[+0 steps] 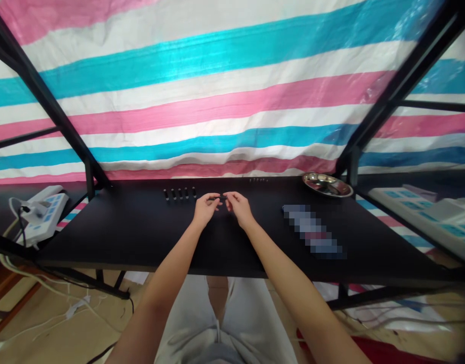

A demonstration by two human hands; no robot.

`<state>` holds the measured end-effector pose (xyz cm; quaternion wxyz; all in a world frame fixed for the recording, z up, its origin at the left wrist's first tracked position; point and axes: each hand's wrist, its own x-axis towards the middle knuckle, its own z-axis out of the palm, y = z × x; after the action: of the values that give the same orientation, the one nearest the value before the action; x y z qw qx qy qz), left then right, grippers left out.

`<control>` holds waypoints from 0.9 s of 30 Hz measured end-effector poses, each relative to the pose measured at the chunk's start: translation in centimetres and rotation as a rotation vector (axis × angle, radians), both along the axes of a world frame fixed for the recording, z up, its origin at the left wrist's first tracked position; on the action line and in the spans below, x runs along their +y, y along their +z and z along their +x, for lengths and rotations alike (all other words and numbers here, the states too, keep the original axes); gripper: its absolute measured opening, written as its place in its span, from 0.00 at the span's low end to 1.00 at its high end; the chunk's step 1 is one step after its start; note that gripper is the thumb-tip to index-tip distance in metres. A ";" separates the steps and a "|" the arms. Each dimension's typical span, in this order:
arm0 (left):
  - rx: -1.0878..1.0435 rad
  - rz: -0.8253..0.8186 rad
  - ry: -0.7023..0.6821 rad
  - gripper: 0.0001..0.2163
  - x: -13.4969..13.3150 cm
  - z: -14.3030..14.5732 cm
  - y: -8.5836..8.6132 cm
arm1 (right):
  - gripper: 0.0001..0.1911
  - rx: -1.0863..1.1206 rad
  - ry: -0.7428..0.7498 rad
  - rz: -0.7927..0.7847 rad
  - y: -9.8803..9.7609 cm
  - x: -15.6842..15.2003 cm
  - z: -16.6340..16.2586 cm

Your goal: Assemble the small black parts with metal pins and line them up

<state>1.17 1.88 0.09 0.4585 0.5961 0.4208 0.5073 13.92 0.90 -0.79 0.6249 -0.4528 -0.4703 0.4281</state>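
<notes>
My left hand and my right hand meet over the middle of a black table. Both pinch a small dark piece between their fingertips; it is too small to name. Just to the left, several small black upright cylinders stand in a row near the table's far edge. A few tiny dark parts lie at the far edge, to the right of my hands.
A shiny metal dish sits at the far right of the table. A blurred flat object lies right of my hands. A white power strip with cables is off the left edge. Black frame posts rise at both back corners.
</notes>
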 end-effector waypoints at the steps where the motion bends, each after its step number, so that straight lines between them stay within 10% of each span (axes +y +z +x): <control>1: 0.031 0.008 0.020 0.09 0.0 0.0 0.0 | 0.17 0.029 0.003 -0.018 0.0 0.0 0.0; 27: -0.123 -0.002 0.250 0.07 0.4 -0.2 -0.1 | 0.14 0.022 -0.085 0.103 0.6 -0.2 -0.3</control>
<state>1.01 2.25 0.00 0.4174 0.5063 0.4632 0.5957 13.65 0.74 -0.22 0.6700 -0.4348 -0.4654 0.3815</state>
